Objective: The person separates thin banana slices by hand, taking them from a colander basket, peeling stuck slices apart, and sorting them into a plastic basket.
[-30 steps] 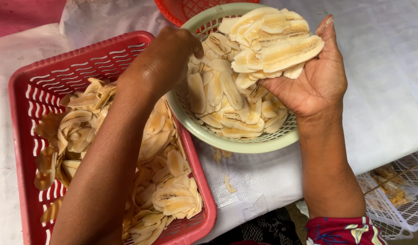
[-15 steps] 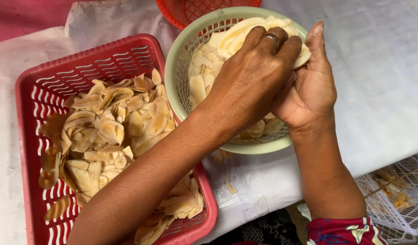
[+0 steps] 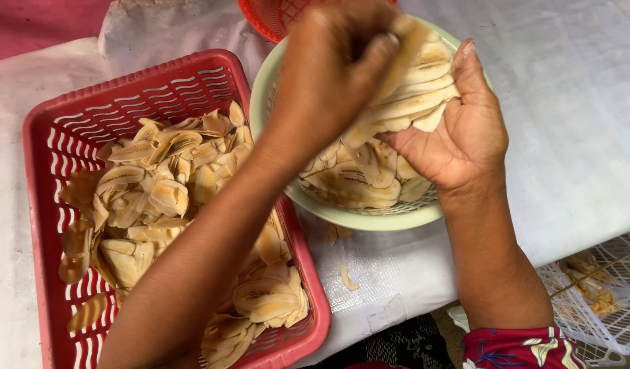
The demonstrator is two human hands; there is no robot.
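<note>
Over perforated bowl (image 3: 370, 217), thin oblong slices (image 3: 411, 102)

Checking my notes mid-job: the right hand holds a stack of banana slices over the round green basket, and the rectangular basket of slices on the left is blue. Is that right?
Not quite. The head view shows the rectangular basket on the left is red, not blue. The rest stands: the right hand holds a stack of banana slices over the round green basket.
</note>
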